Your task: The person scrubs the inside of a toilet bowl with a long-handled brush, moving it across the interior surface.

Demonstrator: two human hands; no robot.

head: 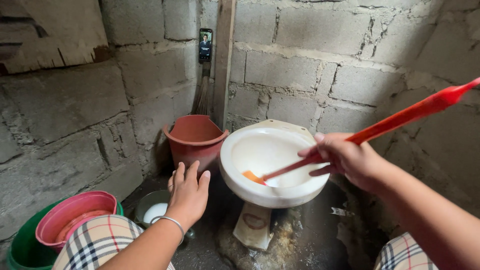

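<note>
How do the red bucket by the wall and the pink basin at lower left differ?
The red bucket is taller, darker and stands on the floor, with a chipped rim; the pink basin is shallow, lighter and sits nested in a green tub. Both are round, open-topped plastic.

ahead of left hand fingers: red bucket blocks, near | right of them: white toilet bowl rim just beside, narrow dark gap between | below palm: metal pot | right hand fingers: bowl hollow open beneath, red brush handle crossing | beyond: block wall closes off
</note>
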